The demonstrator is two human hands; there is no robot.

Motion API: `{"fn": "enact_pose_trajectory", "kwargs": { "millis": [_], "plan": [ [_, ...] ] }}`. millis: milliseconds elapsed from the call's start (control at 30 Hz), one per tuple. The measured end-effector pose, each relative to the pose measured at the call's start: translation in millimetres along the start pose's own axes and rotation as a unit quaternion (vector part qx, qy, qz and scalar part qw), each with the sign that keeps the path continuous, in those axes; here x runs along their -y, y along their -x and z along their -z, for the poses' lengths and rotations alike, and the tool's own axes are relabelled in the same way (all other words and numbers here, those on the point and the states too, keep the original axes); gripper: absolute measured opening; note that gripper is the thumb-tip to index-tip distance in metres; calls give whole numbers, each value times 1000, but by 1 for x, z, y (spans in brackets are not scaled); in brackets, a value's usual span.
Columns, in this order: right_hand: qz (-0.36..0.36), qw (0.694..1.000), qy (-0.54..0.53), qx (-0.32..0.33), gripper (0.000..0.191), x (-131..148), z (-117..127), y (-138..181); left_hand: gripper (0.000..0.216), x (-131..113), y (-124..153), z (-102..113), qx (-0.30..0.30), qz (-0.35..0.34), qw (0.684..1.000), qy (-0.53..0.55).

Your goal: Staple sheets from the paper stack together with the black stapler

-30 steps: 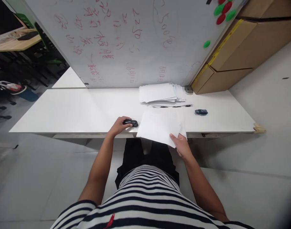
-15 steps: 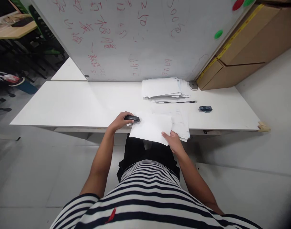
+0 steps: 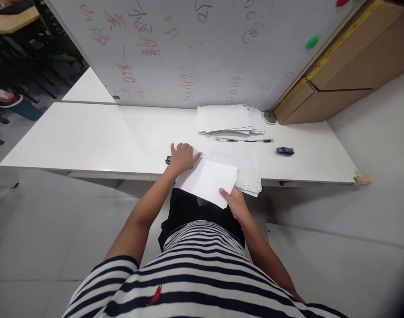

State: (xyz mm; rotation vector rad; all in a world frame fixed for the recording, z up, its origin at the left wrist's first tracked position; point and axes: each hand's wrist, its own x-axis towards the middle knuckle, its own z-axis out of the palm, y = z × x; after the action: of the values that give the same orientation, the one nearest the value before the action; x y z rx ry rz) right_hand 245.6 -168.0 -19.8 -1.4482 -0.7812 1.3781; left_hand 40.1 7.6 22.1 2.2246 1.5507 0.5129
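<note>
My left hand (image 3: 182,158) lies palm down with its fingers spread and thumb out to the right. Beneath it is a black stapler (image 3: 168,160), mostly covered, with one end showing left of the hand. Whether my palm presses on it, I cannot tell. My right hand (image 3: 235,202) pinches white paper sheets (image 3: 208,180) by the lower right corner, thumb on top. The sheets tilt over the front edge of the table, their upper left part beside my left hand. More printed papers (image 3: 250,170) lie on the table just behind and right of them.
A thick paper stack (image 3: 223,120) rests at the back of the white table (image 3: 89,137), against the whiteboard (image 3: 162,84). A thin black-and-white strip (image 3: 245,140) lies before it. To the right are a small dark blue packet (image 3: 284,151) and cardboard boxes (image 3: 328,104).
My left hand has let go of its grip round the stapler and now spreads flat over it, further right. The sheets in my right hand have turned and come slightly toward me.
</note>
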Motion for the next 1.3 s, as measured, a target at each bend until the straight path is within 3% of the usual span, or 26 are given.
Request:
{"fn": "enact_pose_trajectory", "kwargs": {
  "millis": [167,300,433,533,667,767,933,1067,1300],
  "plan": [
    [5,999,44,-12,49,-5,-1,1,50,2,-2,-15,-19,-14,1000,-6],
    [17,997,74,-14,48,-5,-3,1,57,2,-2,-4,-30,16,998,48],
    [19,997,70,-11,47,-3,-4,1,44,5,14,15,-85,7,986,145],
    [0,999,51,7,49,-5,-5,1,37,19,33,26,-79,-44,994,66],
    [-4,1000,21,21,50,-8,-7,-1,42,46,48,25,18,-99,994,-46],
    [-1,1000,27,15,50,-2,-4,0,39,59,47,13,-15,-86,994,-66],
    [14,997,57,-49,51,29,24,7,38,58,40,-7,-142,-33,983,-110],
    [49,991,41,-119,53,45,56,11,40,57,39,-11,-160,-35,979,-122],
    [87,968,57,-230,50,39,87,2,41,61,39,-12,-173,-49,974,-136]
  ]
}}
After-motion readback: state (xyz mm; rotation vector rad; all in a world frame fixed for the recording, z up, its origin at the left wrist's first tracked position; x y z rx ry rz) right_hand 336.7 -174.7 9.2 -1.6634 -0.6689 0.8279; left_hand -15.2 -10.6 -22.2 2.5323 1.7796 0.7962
